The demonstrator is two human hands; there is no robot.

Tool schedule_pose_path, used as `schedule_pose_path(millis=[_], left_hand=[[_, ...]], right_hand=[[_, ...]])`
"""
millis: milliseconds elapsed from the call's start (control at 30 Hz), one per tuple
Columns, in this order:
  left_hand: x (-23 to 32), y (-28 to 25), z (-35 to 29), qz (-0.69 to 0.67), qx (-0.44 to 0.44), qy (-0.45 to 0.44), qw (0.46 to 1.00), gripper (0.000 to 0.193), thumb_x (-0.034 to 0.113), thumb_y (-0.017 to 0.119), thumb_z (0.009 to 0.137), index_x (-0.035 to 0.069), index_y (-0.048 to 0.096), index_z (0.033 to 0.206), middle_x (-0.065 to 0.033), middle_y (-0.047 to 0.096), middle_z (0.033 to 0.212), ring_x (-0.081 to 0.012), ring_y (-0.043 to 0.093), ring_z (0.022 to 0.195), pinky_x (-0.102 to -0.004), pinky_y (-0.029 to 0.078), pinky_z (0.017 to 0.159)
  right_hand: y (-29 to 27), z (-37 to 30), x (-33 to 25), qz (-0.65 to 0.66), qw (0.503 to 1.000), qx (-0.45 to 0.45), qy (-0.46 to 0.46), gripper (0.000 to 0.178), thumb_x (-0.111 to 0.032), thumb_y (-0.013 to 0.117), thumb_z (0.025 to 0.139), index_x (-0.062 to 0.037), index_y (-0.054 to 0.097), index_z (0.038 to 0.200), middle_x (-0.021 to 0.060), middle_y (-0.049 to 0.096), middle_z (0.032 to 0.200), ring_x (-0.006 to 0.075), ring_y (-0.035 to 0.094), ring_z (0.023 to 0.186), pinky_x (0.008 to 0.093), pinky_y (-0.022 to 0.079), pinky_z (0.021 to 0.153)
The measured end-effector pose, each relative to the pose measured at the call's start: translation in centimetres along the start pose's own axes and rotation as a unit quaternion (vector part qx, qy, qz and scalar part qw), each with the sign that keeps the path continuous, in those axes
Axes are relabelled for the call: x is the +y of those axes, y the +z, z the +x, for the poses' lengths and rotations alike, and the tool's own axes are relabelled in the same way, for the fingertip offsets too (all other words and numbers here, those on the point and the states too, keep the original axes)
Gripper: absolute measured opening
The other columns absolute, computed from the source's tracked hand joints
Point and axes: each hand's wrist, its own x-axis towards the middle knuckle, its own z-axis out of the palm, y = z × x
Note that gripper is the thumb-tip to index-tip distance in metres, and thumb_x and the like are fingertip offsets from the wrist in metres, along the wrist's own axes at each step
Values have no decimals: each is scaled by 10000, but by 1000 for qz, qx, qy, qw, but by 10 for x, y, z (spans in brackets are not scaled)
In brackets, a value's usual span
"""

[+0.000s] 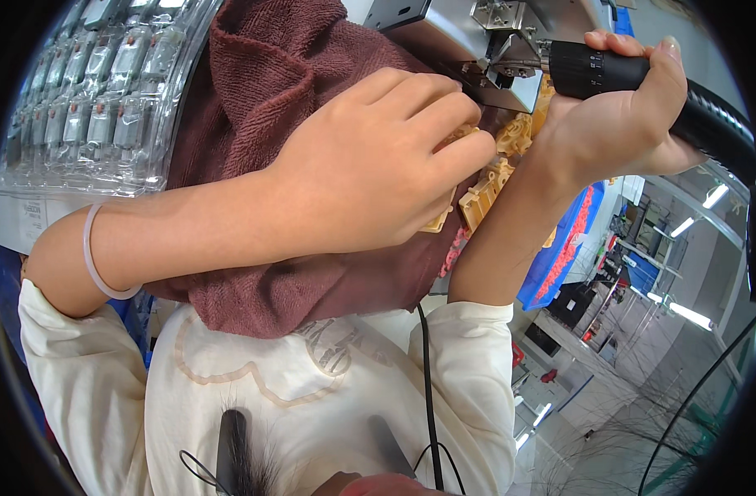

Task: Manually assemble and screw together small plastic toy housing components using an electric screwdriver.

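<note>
My left hand (pixel 370 165) lies on a dark brown towel (pixel 254 107) and presses its fingertips onto tan plastic parts (pixel 485 194); several of them are clustered under and beside the fingers. My right hand (pixel 618 116) is wrapped around the black handle of a powered screwdriver (pixel 597 68). The tool's front end points left into a grey metal fixture (pixel 477 41), just above the tan parts. A thick black hose (pixel 713 124) runs from the tool's rear toward the right. A clear band (pixel 93 260) sits on my left wrist.
A clear plastic tray (pixel 97 91) holding several grey switch-like parts lies at the upper left. A blue bin (pixel 564 256) with small red pieces stands right of my forearm. A thin black cable (pixel 427 380) hangs down over my cream shirt. Factory shelving shows at the lower right.
</note>
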Motion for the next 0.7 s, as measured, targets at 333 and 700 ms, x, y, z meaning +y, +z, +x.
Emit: schedule_pose_path(millis=[333,700], left_hand=[[2,1,1,-2,-13,-1,1000,208,158,697,814,75,605,981,-59,631,1050,-267,606,1069,-355,476,864],[1,-4,2,-49,-10,-38,998,242,139,703,807,67,598,1013,-64,625,1072,-262,602,1047,-365,470,850]], right_hand=[[-1,-9,-19,-19,1000,-9,-11,473,25,617,799,-1,282,1131,179,564,688,240,570,465,376,566,422],[-42,-2,-71,60,983,-80,152,195,-125,577,852,-70,484,1015,67,516,802,163,535,653,326,466,559]])
